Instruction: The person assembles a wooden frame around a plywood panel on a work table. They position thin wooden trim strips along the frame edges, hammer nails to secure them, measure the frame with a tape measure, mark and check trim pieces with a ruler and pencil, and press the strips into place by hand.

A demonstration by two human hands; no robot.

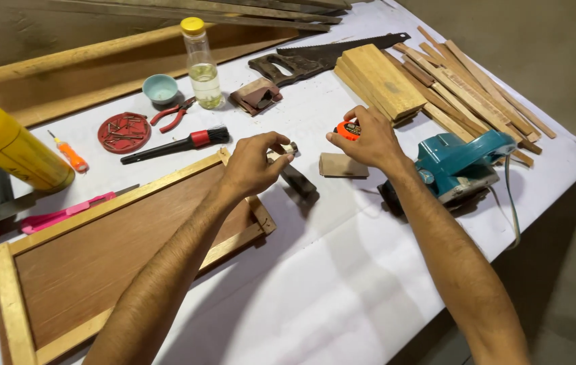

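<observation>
My right hand grips an orange and black tape measure above the white-covered table. My left hand pinches the end of the tape near a small metal piece, just over a dark hammer head. A brown wooden panel with a pale frame lies under my left forearm. A small flat wood block rests between my hands.
A teal electric planer sits at the right. Wood blocks, thin strips, a handsaw, a plastic bottle, pliers, a red lid of nails, a brush and a yellow can lie around.
</observation>
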